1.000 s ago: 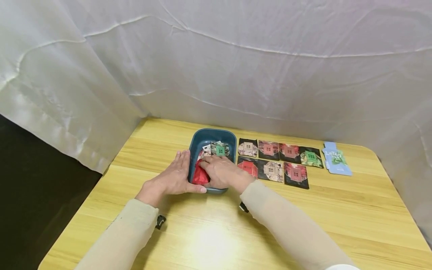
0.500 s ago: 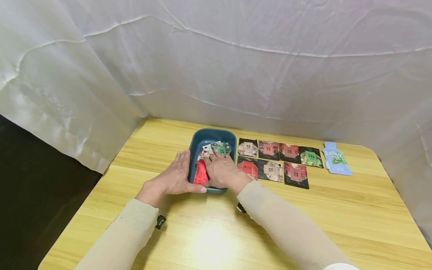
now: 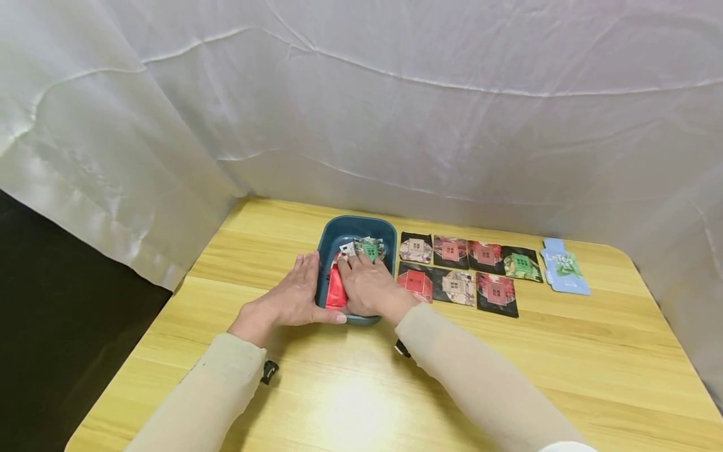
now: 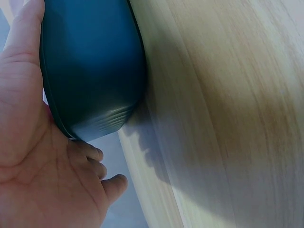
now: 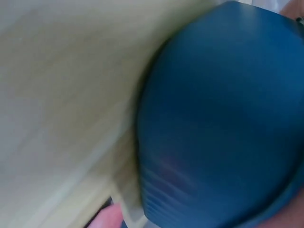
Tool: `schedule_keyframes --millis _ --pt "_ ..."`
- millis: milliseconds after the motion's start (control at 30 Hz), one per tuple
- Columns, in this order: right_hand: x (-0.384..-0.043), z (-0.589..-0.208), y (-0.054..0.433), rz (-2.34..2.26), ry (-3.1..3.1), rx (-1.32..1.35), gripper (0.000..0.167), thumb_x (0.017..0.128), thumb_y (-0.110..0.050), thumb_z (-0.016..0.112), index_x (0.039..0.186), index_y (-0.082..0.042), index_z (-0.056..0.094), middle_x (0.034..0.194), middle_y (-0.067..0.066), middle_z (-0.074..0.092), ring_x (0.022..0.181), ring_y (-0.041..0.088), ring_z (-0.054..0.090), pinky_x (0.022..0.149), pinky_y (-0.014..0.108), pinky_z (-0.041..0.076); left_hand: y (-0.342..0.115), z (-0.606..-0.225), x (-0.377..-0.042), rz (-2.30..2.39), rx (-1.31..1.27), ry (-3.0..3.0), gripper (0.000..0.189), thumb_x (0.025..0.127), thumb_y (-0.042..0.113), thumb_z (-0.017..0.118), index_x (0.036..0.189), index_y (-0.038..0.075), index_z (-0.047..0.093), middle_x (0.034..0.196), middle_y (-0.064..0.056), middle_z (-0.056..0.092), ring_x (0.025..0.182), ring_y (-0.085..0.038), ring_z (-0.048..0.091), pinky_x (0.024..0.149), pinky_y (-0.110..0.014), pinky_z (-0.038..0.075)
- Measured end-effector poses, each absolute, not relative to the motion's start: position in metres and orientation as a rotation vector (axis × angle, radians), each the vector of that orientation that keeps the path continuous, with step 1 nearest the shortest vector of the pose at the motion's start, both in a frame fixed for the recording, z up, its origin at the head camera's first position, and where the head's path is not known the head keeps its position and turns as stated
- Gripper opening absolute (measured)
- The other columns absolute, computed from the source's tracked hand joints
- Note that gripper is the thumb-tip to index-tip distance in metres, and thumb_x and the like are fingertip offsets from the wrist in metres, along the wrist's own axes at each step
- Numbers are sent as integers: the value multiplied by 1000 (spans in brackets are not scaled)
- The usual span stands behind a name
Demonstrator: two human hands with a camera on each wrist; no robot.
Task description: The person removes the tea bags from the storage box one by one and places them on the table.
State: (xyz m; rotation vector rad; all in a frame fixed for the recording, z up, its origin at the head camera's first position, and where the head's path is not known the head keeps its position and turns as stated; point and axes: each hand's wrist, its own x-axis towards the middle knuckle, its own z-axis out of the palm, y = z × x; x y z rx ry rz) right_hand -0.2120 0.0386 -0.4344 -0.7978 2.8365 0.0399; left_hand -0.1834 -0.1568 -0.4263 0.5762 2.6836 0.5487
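A dark blue plastic box [image 3: 366, 221] stands on the table, holding several sachets. My left hand [image 3: 290, 294] rests against its left side, fingers straight along the rim and thumb across the near edge; the left wrist view shows the palm against the box wall. My right hand [image 3: 369, 285] reaches inside, fingers extended forward and resting on the sachets. A red sachet [image 3: 336, 290] lies beside it, partly covered. Beyond the fingertips are a green-labelled sachet [image 3: 371, 249] and a white-patterned one [image 3: 346, 250]. The right fingertips' undersides are hidden.
Right of the box, square sachets lie flat in two rows, among them a red-labelled sachet [image 3: 415, 282] and a green-labelled sachet [image 3: 522, 263]. A flattened light blue carton [image 3: 565, 267] lies beyond them. A pale curtain [image 3: 395, 125] hangs behind the wooden table [image 3: 542, 351].
My right hand has shifted slightly left and forward in the box, its fingers now straighter. The red sachet's visible part has narrowed and straightened. My left hand stays put.
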Motion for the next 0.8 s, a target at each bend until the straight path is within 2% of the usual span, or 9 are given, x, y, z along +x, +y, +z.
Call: schedule_keyframes --millis 133,367,600,800 --pt "-212 -426 45 -48 2853 -841 114 81 -71 78 165 -11 29 159 16 46 150 38 40 121 62 39 -157 -427 -184 551 575 2674 146 79 80 74 165 -7 -6 175 -26 -6 163 -44 -6 134 -52 5" --pt "-209 -409 59 -199 2901 -908 109 77 -65 83 159 -11 35 156 16 47 147 38 43 122 58 38 -157 -427 -184 580 572 2664 147 79 79 75 165 -7 -6 176 -25 -7 163 -45 -7 133 -54 7" --pt "-200 -399 87 -252 2961 -953 102 77 -59 84 153 -8 40 144 13 52 130 31 50 115 51 47 -155 -427 -185 603 557 2655 148 78 80 75 166 -4 -9 176 -23 -8 163 -44 -7 133 -56 9" --pt "-192 -389 122 -263 3021 -956 100 75 -57 84 149 -5 43 136 13 54 122 29 52 111 47 50 -157 -427 -183 597 510 2657 150 77 80 76 166 -3 -11 176 -22 -9 163 -44 -9 132 -58 10"
